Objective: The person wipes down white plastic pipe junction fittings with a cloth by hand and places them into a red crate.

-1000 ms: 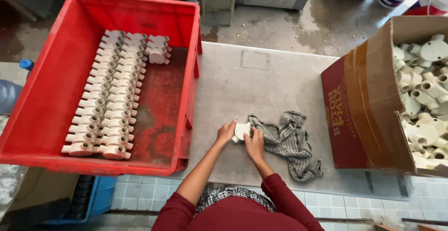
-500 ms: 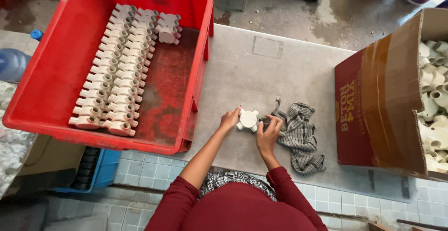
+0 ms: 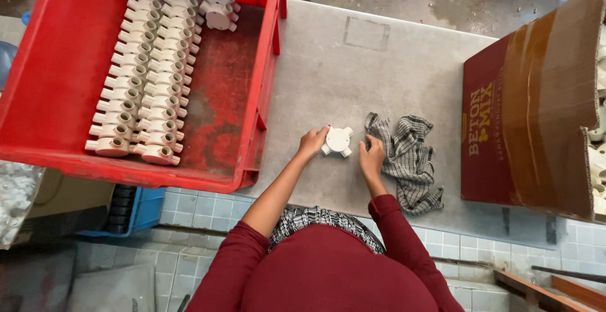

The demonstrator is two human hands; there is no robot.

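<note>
A white round plastic fitting with four short outlets [image 3: 338, 140] lies flat on the grey table [image 3: 353, 66]. My left hand [image 3: 313, 141] touches its left side with the fingertips. My right hand [image 3: 371, 155] is curled just to its right, resting on the edge of a checked grey cloth [image 3: 407, 160]; whether it touches the fitting is unclear. Both arms wear dark red sleeves.
A red plastic crate [image 3: 57, 85] at the left holds rows of several white fittings [image 3: 142, 78]. A brown cardboard box [image 3: 536, 110] at the right has more white fittings showing at its open edge. Tiled wall and floor lie below the table's front edge.
The fitting was held between both hands against the cloth; now it lies flat on the table, and my right hand has drawn back to the cloth's edge. The camera has moved closer.
</note>
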